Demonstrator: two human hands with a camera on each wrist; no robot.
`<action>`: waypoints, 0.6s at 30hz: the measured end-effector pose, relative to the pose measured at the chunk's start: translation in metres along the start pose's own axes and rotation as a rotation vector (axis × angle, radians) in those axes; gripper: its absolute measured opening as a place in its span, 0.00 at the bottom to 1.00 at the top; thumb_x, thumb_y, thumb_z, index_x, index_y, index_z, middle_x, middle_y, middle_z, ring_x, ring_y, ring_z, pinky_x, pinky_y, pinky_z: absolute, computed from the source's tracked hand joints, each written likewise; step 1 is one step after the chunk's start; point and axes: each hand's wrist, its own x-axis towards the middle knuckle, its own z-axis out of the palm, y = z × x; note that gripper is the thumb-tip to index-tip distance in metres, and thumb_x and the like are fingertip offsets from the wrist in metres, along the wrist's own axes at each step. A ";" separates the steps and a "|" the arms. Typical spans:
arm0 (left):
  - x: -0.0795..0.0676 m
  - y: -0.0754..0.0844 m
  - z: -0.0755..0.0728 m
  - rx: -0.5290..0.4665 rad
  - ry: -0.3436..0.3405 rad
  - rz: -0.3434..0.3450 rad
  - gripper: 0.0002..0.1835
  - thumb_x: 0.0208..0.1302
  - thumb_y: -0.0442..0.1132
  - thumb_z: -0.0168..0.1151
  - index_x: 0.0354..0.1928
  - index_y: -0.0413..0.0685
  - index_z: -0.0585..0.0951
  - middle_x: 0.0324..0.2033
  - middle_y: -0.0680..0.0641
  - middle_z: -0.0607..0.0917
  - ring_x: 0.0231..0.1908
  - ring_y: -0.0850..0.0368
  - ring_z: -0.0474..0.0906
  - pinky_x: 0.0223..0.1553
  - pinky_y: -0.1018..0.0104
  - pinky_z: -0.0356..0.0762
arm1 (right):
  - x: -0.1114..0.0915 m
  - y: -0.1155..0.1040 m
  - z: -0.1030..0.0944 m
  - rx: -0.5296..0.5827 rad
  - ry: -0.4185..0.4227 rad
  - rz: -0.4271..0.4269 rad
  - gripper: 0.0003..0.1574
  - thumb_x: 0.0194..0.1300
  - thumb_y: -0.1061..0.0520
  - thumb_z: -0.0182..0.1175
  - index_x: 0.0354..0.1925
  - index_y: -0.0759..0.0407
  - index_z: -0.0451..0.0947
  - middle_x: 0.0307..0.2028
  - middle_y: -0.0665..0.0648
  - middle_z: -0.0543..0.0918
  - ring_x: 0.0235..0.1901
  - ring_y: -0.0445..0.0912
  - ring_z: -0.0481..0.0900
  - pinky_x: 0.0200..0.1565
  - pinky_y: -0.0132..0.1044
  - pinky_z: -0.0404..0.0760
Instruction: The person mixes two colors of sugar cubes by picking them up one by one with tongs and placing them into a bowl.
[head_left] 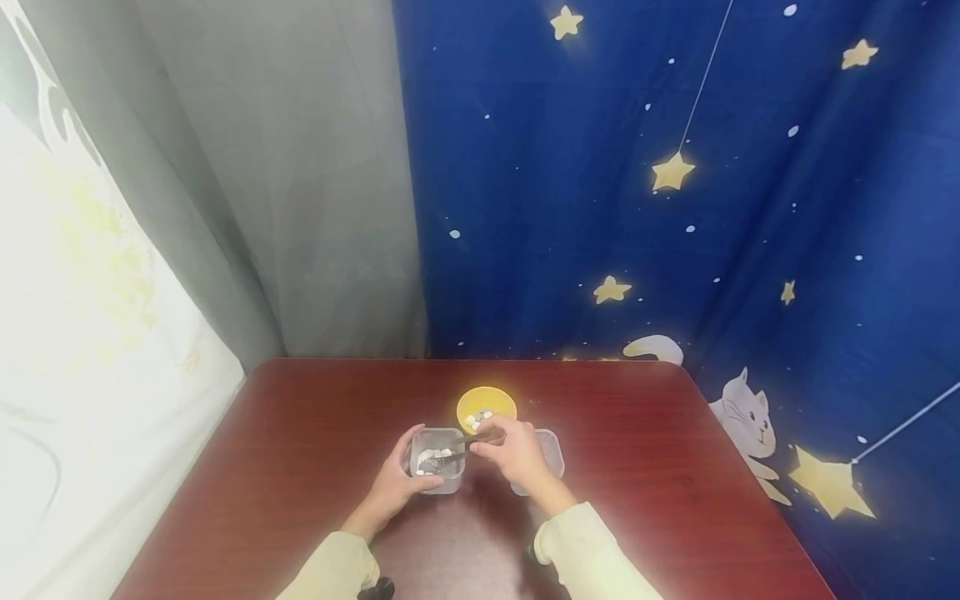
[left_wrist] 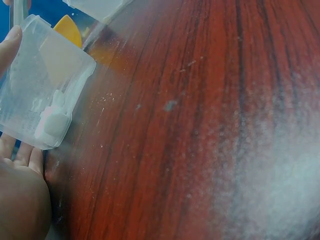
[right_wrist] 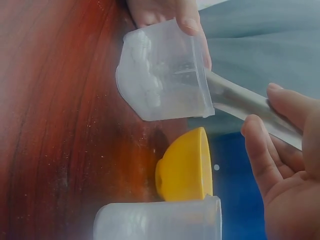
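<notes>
My left hand (head_left: 394,484) grips a clear plastic container (head_left: 448,484), thumb on the near side and fingers round the far left side. Several small white pieces (head_left: 429,457) lie inside it. In my right hand (head_left: 519,455) is a pair of metal tongs (head_left: 467,439), pinched between thumb and fingers, with the tips down inside the container among the white pieces. The right wrist view shows the silver handle of the tongs (right_wrist: 240,102) entering over the rim. Whether the tips hold a piece, I cannot tell.
Just behind the hands stands a yellow bowl (head_left: 487,397) with several white and grey pieces in it. A second clear container (head_left: 553,451) sits to the right, partly hidden under my right hand. All stand on a reddish-brown table (head_left: 637,483), with curtains (head_left: 525,208) behind.
</notes>
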 end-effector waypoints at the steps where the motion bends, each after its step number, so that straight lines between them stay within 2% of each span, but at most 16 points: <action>1: 0.000 0.001 0.000 -0.001 0.000 -0.004 0.54 0.41 0.28 0.78 0.72 0.46 0.60 0.63 0.36 0.71 0.60 0.38 0.68 0.61 0.44 0.64 | 0.000 0.000 0.000 -0.009 -0.005 -0.013 0.14 0.51 0.59 0.74 0.38 0.58 0.83 0.33 0.54 0.87 0.30 0.45 0.86 0.28 0.31 0.81; 10: -0.009 0.031 0.002 0.000 -0.033 -0.014 0.54 0.42 0.28 0.78 0.72 0.37 0.58 0.62 0.31 0.70 0.59 0.32 0.67 0.60 0.38 0.63 | 0.003 -0.003 -0.001 -0.104 -0.040 -0.055 0.12 0.52 0.58 0.74 0.37 0.56 0.83 0.32 0.51 0.86 0.30 0.43 0.85 0.33 0.31 0.81; 13: -0.011 0.036 0.002 0.008 -0.034 -0.012 0.53 0.43 0.28 0.78 0.72 0.37 0.58 0.62 0.31 0.70 0.60 0.32 0.67 0.60 0.38 0.63 | 0.004 -0.005 -0.003 -0.129 -0.055 -0.063 0.12 0.53 0.57 0.73 0.37 0.56 0.83 0.32 0.51 0.86 0.29 0.43 0.85 0.33 0.31 0.80; 18: -0.011 0.034 0.002 0.003 -0.028 -0.008 0.53 0.42 0.29 0.78 0.72 0.38 0.59 0.62 0.31 0.70 0.60 0.33 0.67 0.60 0.39 0.63 | 0.004 -0.009 -0.005 -0.165 -0.077 -0.097 0.11 0.53 0.56 0.73 0.36 0.55 0.84 0.31 0.49 0.86 0.27 0.40 0.83 0.31 0.30 0.80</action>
